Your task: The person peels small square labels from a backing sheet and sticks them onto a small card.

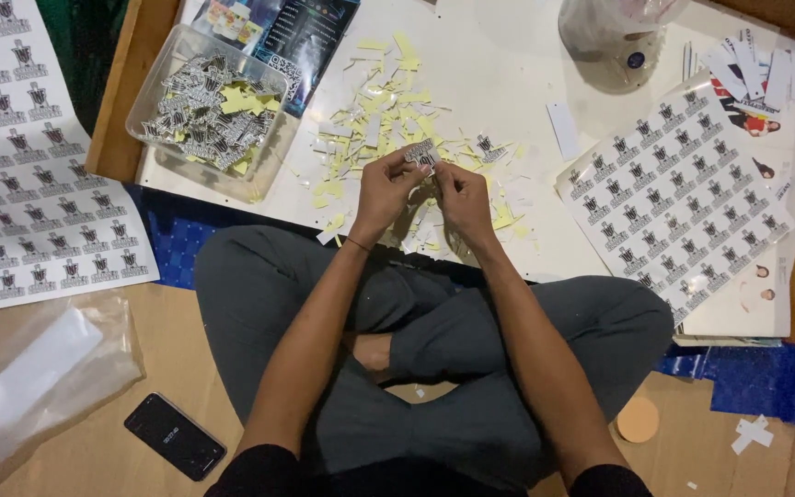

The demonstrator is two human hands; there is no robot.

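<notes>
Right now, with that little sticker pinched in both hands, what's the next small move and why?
Probably drop the sticker into the clear tub: both hands, left and right, pinch it over the yellow scraps, and the tub holds similar pieces.

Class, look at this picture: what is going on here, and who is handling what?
A person sits cross-legged at a low white board. Both hands, the left hand and the right hand, pinch one small black-and-white sticker above a pile of yellow backing scraps. A clear tub holds finished stickers; printed sticker sheets lie either side.
</notes>
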